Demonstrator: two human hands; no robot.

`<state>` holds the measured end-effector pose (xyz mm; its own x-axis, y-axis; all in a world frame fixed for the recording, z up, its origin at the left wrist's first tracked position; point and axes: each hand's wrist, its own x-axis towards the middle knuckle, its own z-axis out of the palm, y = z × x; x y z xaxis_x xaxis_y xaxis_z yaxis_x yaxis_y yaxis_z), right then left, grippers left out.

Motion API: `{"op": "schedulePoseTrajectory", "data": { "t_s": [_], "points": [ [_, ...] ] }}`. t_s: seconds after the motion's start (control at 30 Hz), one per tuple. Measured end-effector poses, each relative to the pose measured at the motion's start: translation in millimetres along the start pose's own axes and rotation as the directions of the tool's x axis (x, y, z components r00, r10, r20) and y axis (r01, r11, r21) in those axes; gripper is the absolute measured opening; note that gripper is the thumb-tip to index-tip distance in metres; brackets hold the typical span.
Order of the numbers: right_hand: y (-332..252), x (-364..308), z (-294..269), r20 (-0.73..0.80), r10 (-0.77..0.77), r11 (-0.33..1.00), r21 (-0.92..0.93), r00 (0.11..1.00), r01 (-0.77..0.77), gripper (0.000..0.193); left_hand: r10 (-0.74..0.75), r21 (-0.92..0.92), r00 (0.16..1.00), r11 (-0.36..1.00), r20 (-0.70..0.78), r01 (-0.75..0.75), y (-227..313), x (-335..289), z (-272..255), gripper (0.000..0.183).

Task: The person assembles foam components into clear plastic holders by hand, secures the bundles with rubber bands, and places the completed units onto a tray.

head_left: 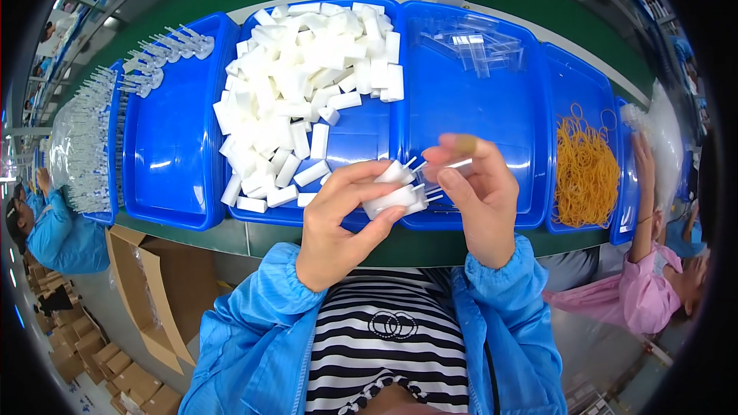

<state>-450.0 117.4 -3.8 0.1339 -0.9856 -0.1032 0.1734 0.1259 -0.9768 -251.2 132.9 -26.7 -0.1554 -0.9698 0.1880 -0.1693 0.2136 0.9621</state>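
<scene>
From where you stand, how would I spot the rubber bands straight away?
Follow the row of blue trays rightward, past the person's right hand. In the tray just beyond lies the heap of rubber bands. Its tangled yellow-orange loops set it apart from the clear plastic pieces one tray to the left.

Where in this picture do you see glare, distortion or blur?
Head view: small glare spots on the blue trays, whose row bends in an arc; head view: the corners go black; head view: the right hand looks slightly blurred.
</scene>
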Motion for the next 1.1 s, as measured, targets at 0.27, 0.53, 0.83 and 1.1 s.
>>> {"op": "schedulePoseTrajectory", "data": {
  "t_s": [0.27,0.53,0.83,1.1],
  "points": [
    [8,-6,9,0.0,-0.174,0.977,-0.128,0.985,0.173,0.04,-0.108,-0.103,0.994,0.989,-0.027,0.104,-4,-1,0,0.027],
    [28,-4,7,-0.041,-0.53,0.792,-0.381,0.847,0.477,0.032,-0.165,-0.223,0.984,0.964,-0.074,0.145,-4,-2,2,0.026],
    [10,-4,8,0.019,-0.133,0.982,-0.133,0.991,0.134,0.032,-0.087,-0.066,0.996,0.994,-0.035,0.085,-5,-2,-2,0.024],
    [38,-10,19,-0.052,-0.546,0.792,-0.358,0.836,0.494,0.029,-0.011,-0.079,1.0,0.997,-0.01,0.011,-2,-1,-2,0.02]
  ]
}}
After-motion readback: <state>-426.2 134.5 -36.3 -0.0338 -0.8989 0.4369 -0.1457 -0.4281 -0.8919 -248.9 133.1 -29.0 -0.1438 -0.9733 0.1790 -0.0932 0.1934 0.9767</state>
